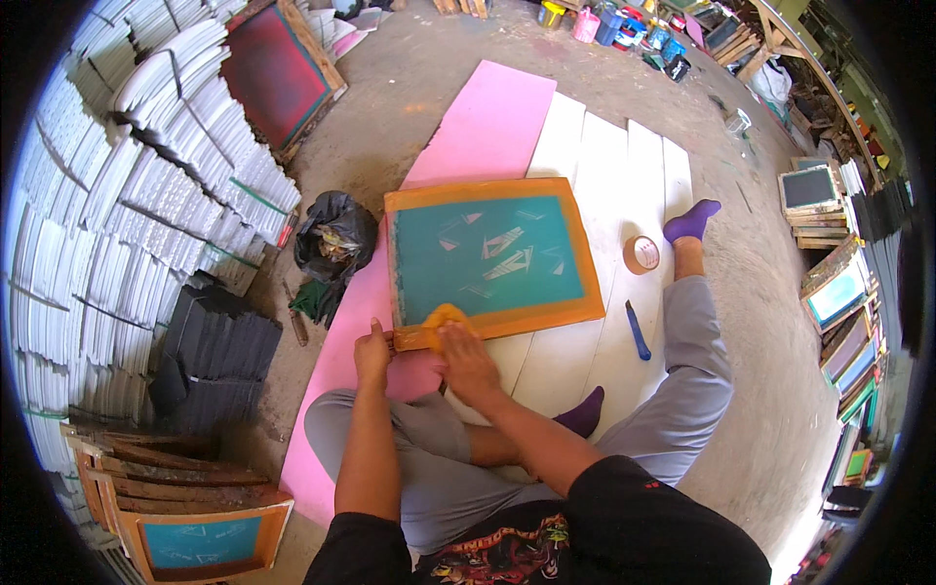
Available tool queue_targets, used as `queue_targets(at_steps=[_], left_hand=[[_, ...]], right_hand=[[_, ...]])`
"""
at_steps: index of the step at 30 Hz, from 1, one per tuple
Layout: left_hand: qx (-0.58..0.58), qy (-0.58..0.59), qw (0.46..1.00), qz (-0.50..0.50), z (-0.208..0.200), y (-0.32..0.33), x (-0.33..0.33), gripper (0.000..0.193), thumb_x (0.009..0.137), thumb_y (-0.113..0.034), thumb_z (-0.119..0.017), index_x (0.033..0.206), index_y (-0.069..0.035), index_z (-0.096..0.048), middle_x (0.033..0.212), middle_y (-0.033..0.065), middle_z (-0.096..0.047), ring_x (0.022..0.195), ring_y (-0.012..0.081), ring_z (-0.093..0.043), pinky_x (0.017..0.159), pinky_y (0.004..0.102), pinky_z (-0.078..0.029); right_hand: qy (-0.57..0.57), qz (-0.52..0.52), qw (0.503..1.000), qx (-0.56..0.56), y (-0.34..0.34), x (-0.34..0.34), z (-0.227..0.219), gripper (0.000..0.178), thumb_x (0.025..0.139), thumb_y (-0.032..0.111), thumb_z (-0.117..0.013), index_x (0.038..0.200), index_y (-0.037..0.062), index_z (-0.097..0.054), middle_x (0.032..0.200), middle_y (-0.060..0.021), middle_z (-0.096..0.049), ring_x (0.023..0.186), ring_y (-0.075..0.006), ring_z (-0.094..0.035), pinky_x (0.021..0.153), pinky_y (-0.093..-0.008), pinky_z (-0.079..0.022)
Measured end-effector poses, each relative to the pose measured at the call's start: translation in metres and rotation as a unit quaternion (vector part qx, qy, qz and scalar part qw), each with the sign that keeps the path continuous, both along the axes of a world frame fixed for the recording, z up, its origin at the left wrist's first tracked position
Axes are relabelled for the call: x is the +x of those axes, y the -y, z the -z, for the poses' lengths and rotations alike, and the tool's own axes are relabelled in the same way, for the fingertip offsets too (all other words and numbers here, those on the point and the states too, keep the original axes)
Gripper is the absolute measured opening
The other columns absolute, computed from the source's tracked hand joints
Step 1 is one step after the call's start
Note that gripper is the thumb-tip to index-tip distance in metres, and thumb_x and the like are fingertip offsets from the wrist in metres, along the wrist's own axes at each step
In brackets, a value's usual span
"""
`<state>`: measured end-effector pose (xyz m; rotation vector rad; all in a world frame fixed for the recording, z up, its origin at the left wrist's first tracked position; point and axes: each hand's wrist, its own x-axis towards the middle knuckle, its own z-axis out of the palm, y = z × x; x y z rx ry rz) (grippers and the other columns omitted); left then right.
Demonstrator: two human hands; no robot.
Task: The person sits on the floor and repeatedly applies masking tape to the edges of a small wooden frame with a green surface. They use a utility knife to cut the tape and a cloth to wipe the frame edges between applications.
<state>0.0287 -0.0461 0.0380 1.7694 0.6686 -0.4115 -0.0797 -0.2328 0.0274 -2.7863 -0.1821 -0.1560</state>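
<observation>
In front of me lies a screen-printing frame [595, 292], its border orange-brown and its mesh teal with pale angular shapes. My right hand [470, 369] presses a bunched yellow-orange cloth [444, 317] onto the near left part of the frame, over border and mesh edge. At the near left corner, my left hand [373, 353] grips the frame's edge, thumb up. To the right of the frame are a roll of brown tape [642, 254] and a blue cutter knife [638, 330], both lying on white boards.
Pink sheet [487, 127] and white boards [624, 175] cover the floor. A black plastic bag [336, 234] of rubbish sits left of the frame. Tall stacks of white sheets [146, 195] line the left. More screen frames [195, 541] stand lower left and far right. Paint containers [609, 27] stand at the back.
</observation>
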Motion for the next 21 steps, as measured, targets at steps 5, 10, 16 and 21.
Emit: queue_targets(at_steps=[5,10,16,21], left_hand=[[0.061,0.036,0.997,0.039,0.010,-0.002,0.002,0.066,0.103,-0.052,-0.051,0.091,0.008,-0.075,0.070,0.0136,-0.068,0.058,0.0216,-0.064,0.057,0.0344,-0.051],[0.088,0.054,0.994,0.031,0.005,0.010,0.002,0.061,0.102,-0.048,-0.056,0.088,0.008,-0.075,0.068,0.0136,-0.067,0.057,0.0215,-0.064,0.053,0.0346,-0.049],[0.100,0.072,0.992,0.036,0.000,0.005,-0.003,0.057,0.102,-0.045,-0.059,0.087,0.008,-0.075,0.068,0.0108,-0.066,0.055,0.0189,-0.061,0.051,0.0325,-0.047],[0.071,0.079,0.993,0.042,0.001,0.011,-0.005,0.054,0.101,-0.043,-0.061,0.088,0.008,-0.074,0.067,0.0086,-0.064,0.056,0.0166,-0.061,0.049,0.0297,-0.045]], right_hand=[[-0.072,0.156,0.985,-0.017,0.141,-0.044,0.004,0.089,0.094,0.045,-0.065,0.159,-0.0023,-0.026,0.165,-0.0234,-0.025,0.153,-0.0373,-0.026,0.124,-0.0523,-0.021],[-0.022,0.274,0.961,-0.030,0.193,-0.058,0.011,0.090,0.095,0.045,-0.065,0.158,-0.0056,-0.025,0.166,-0.0265,-0.022,0.154,-0.0396,-0.022,0.125,-0.0526,-0.019],[-0.061,0.208,0.976,0.022,0.142,-0.046,-0.001,0.091,0.099,0.056,-0.053,0.160,-0.0037,-0.021,0.167,-0.0246,-0.019,0.155,-0.0383,-0.021,0.124,-0.0526,-0.020],[-0.031,0.304,0.952,0.027,0.201,-0.045,0.004,0.089,0.101,0.055,-0.050,0.161,-0.0036,-0.019,0.168,-0.0234,-0.019,0.155,-0.0374,-0.021,0.125,-0.0527,-0.020]])
